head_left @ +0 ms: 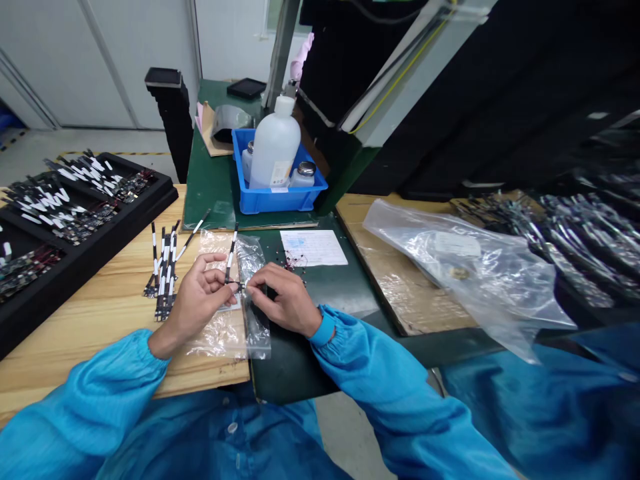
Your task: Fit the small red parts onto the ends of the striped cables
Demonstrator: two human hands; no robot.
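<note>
My left hand (203,293) is closed in a pinch on a small circuit board with a black-and-white flex cable (231,257) that sticks up from the fingers. Thumb and forefinger of my right hand (284,298) are pressed together at the board's right end; what they pinch is too small to make out. Under both hands lies a clear plastic bag (257,333). Left of my left hand rests a pile of similar boards with flex cables (165,273). Beyond my right hand, tiny dark parts with thin wires (293,261) are scattered by a printed paper (323,248).
A black tray (150,200) of many such boards stands at left. Behind is a blue bin (280,201) with a white bottle (275,143) and small metal-capped jars. To the right, a plastic bag (465,260) lies on cardboard (400,293), beside a blue-clothed person (560,407).
</note>
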